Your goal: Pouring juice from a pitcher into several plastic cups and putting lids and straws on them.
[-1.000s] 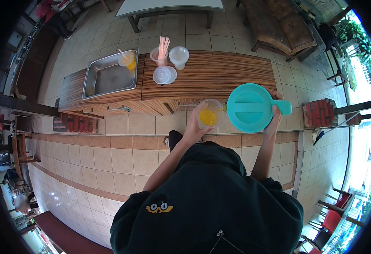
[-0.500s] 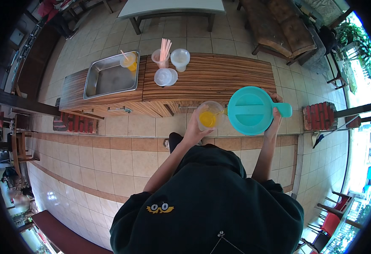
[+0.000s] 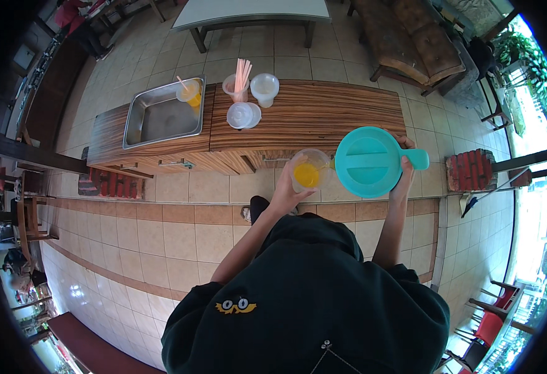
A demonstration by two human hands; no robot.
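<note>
My left hand (image 3: 285, 192) is closed round a clear plastic cup (image 3: 311, 157) with orange-yellow drink (image 3: 306, 176) in its bottom. In my right hand (image 3: 406, 171) is a pitcher with a round turquoise lid (image 3: 368, 162), gripped by its handle side. The pitcher's spout is at the cup's right rim, and a little yellow liquid shows there. Both are held up in front of me, just on my side of the wood-grain counter. Most of the pitcher's body is hidden under its lid.
On the wood-grain counter (image 3: 342, 109) stand a cup of pink straws (image 3: 241, 81), stacked clear cups (image 3: 265, 87) and clear lids (image 3: 241, 115). A steel sink tray (image 3: 161, 121) at left holds a filled cup (image 3: 190, 93) with a straw. Far left, a person (image 3: 77, 25) stands.
Hands, cup and pitcher have hardly moved. The yellow drink in the cup looks slightly wider than before.
</note>
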